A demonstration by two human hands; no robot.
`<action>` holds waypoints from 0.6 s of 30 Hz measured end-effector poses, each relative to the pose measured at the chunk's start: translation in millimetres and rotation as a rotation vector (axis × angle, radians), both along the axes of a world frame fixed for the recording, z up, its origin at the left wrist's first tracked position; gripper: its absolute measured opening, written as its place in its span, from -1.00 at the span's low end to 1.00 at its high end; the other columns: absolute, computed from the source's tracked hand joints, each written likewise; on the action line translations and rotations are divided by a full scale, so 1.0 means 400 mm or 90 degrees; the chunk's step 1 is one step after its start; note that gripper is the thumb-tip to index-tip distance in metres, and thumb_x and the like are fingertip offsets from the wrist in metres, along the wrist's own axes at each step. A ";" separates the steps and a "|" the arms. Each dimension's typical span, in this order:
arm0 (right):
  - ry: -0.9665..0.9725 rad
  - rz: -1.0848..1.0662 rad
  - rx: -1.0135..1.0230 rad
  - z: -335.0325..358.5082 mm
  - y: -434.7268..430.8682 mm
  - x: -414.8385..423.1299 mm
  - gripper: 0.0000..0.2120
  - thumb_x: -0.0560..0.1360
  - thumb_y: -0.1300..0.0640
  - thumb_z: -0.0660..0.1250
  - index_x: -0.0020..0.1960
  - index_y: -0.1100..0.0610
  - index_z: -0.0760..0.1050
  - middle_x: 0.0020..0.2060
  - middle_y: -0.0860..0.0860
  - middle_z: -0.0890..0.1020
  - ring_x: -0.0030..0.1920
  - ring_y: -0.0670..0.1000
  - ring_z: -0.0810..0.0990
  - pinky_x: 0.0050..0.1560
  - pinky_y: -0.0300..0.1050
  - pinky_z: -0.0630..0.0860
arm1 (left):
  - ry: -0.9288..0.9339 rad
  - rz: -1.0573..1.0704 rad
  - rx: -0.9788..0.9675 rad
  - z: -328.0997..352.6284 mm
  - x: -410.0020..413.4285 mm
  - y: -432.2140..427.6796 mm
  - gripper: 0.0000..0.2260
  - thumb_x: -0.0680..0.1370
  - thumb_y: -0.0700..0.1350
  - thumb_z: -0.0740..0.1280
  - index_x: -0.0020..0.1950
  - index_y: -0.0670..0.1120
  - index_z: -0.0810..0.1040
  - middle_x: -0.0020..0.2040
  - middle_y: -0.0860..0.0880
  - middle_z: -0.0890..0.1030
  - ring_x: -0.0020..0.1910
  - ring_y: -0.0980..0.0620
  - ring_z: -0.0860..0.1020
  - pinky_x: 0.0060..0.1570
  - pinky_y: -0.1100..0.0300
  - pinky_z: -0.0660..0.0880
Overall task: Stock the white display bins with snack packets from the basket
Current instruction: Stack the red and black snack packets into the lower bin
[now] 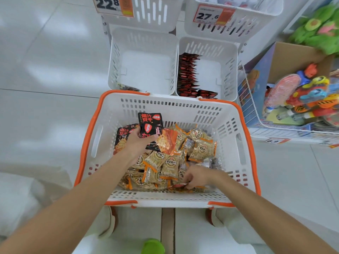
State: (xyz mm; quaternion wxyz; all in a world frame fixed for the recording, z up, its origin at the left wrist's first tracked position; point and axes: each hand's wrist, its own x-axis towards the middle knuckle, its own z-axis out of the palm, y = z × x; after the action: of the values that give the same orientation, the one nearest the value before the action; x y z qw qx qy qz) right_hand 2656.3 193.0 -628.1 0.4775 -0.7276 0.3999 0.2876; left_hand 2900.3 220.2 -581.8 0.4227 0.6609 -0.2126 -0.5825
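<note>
you're gathering: left fingers [136, 133] grip black packets [150, 119], right fingers [189, 182] pinch a red packet [178, 185]; next, the half-stocked bin [229, 57].

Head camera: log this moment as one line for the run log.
left hand: holds black packets | right hand: pinches reddish packet in basket | lower right bin: part stocked | lower left bin: almost bare

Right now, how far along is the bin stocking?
Done: a row of black packets stands in the lower right white slotted bin. In hand: the left hand grips black packets; the right hand digs in the orange-rimmed white basket, grip blurred. Left: the lower left bin is nearly bare; many clear orange-edged packets remain.
</note>
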 end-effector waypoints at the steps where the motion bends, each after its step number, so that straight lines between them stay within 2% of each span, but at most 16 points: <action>1: -0.031 -0.040 -0.036 -0.007 -0.004 -0.002 -0.84 0.52 0.07 0.40 0.06 0.09 0.65 -0.16 -0.03 0.66 -0.16 0.00 0.61 -0.08 -0.13 0.52 | -0.004 -0.003 -0.003 0.000 0.001 0.001 -0.60 0.47 -0.16 0.49 0.26 -0.02 0.48 0.12 0.08 0.60 0.05 0.07 0.57 -0.09 0.07 0.56; 2: -0.069 -0.120 -0.085 0.004 -0.018 0.001 -0.88 0.55 0.07 0.35 -0.07 0.09 0.63 -0.29 -0.03 0.62 -0.29 0.01 0.59 -0.20 -0.13 0.50 | -0.008 0.000 -0.004 -0.003 0.002 -0.001 -0.60 0.46 -0.16 0.49 0.25 -0.02 0.48 0.10 0.09 0.60 0.04 0.06 0.58 -0.07 0.02 0.58; 3: -0.110 -0.214 -0.139 0.022 -0.042 0.005 -0.82 0.57 0.06 0.32 -0.15 0.10 0.58 -0.37 -0.04 0.56 -0.39 0.00 0.52 -0.29 -0.14 0.46 | -0.021 0.005 -0.003 -0.004 0.004 0.000 -0.62 0.45 -0.16 0.50 0.23 -0.01 0.50 0.08 0.07 0.61 0.03 0.04 0.59 -0.03 -0.04 0.59; 6: -0.246 -0.409 -0.190 0.126 -0.113 0.027 -0.73 0.61 0.02 0.26 -0.13 0.19 0.55 -0.44 -0.03 0.47 -0.46 -0.02 0.35 -0.39 -0.19 0.33 | -0.116 0.002 -0.023 -0.003 0.011 0.000 -0.77 0.45 -0.17 0.50 0.01 0.07 0.56 -0.02 0.02 0.65 0.01 -0.05 0.63 -0.01 -0.06 0.61; 9: -0.305 -0.415 -0.235 0.199 -0.159 0.038 -0.71 0.63 0.07 0.24 -0.21 0.21 0.44 -0.47 -0.03 0.32 -0.47 -0.06 0.28 -0.40 -0.20 0.22 | -0.130 0.029 -0.029 -0.001 0.022 -0.009 -0.81 0.46 -0.17 0.50 -0.07 0.08 0.56 -0.02 -0.03 0.66 -0.02 -0.10 0.64 -0.20 0.05 0.58; 11: -0.323 -0.454 -0.283 0.214 -0.187 0.038 -0.69 0.63 0.08 0.25 -0.17 0.30 0.44 -0.38 0.09 0.40 -0.36 0.01 0.38 -0.29 -0.12 0.30 | -0.128 0.046 -0.029 0.006 0.033 -0.017 -0.79 0.46 -0.19 0.49 0.02 0.02 0.57 0.00 -0.04 0.66 0.02 -0.07 0.63 -0.12 0.09 0.57; 13: -0.351 -0.522 -0.241 0.235 -0.203 0.045 -0.70 0.60 0.04 0.27 -0.13 0.28 0.45 -0.28 0.14 0.46 -0.26 0.08 0.45 -0.19 0.01 0.40 | -0.117 0.032 -0.032 0.014 0.043 -0.022 -0.74 0.44 -0.21 0.50 0.08 -0.02 0.58 0.01 -0.05 0.67 0.04 -0.07 0.63 0.05 0.00 0.57; 15: -0.350 -0.508 -0.167 0.253 -0.204 0.058 -0.71 0.57 0.01 0.30 -0.09 0.26 0.50 -0.22 0.15 0.56 -0.24 0.13 0.57 -0.14 0.11 0.54 | -0.110 -0.014 -0.042 0.021 0.046 -0.023 -0.69 0.43 -0.21 0.52 0.12 -0.02 0.57 0.02 -0.04 0.68 0.01 -0.03 0.64 0.06 0.02 0.57; 16: -0.337 -0.466 -0.135 0.259 -0.195 0.068 -0.72 0.58 0.03 0.29 -0.04 0.27 0.54 -0.16 0.13 0.62 -0.20 0.12 0.64 -0.14 0.04 0.62 | -0.109 -0.050 -0.044 0.032 0.044 -0.023 -0.68 0.43 -0.20 0.52 0.13 0.00 0.56 0.02 -0.02 0.67 -0.02 0.01 0.64 -0.01 0.07 0.58; 18: -0.312 -0.362 -0.120 0.269 -0.168 0.097 -0.76 0.62 0.06 0.25 0.06 0.21 0.57 -0.03 0.06 0.63 -0.09 0.01 0.67 -0.10 -0.11 0.62 | -0.071 -0.111 -0.035 0.053 0.033 -0.026 -0.67 0.46 -0.20 0.48 0.17 0.01 0.52 0.02 -0.01 0.66 -0.05 0.01 0.65 -0.14 0.10 0.59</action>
State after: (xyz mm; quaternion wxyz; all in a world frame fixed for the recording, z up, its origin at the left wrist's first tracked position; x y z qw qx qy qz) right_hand 2695.2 125.7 -520.4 0.5503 -0.6755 0.4847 -0.0767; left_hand 2913.6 209.9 -560.5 0.3763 0.6592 -0.3083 -0.5734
